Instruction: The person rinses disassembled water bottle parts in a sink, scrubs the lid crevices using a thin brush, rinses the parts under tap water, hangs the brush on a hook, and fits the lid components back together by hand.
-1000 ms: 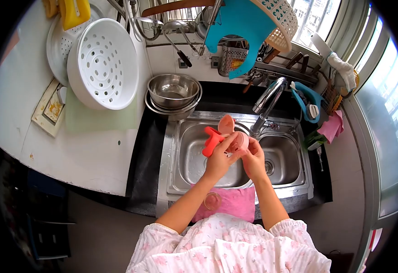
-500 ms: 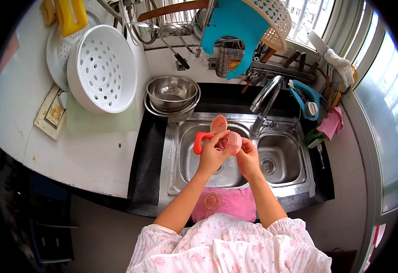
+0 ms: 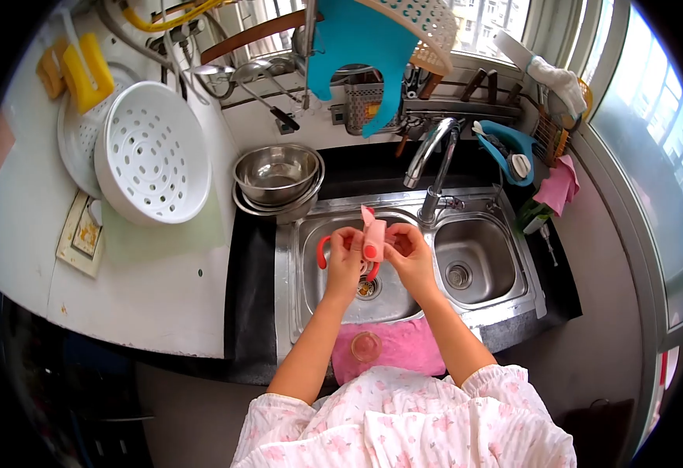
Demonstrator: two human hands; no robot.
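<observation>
Over the left basin of the steel sink (image 3: pixel 285 288), both my hands hold a pink cup lid (image 3: pixel 376 232) with red curved handles and a red round spot on its side. My left hand (image 3: pixel 345 264) closes round its left part, beside one red handle (image 3: pixel 322 253). On the opposite side, my right hand (image 3: pixel 412 261) grips the lid between thumb and fingers. A small flap stands up at its far end. My fingers hide part of its underside. Below it, the basin's drain (image 3: pixel 368 288) shows some scraps.
A chrome faucet (image 3: pixel 435 168) rises behind the sink. Stacked steel bowls (image 3: pixel 279 175) stand at the back left, near a white colander (image 3: pixel 154 152). A pink cloth (image 3: pixel 404 347) with a clear round piece (image 3: pixel 366 346) lies at the front edge.
The lid has turned in my hands, its side with the red spot now facing me. The raised flap appears narrower, edge-on. My view has shifted slightly.
</observation>
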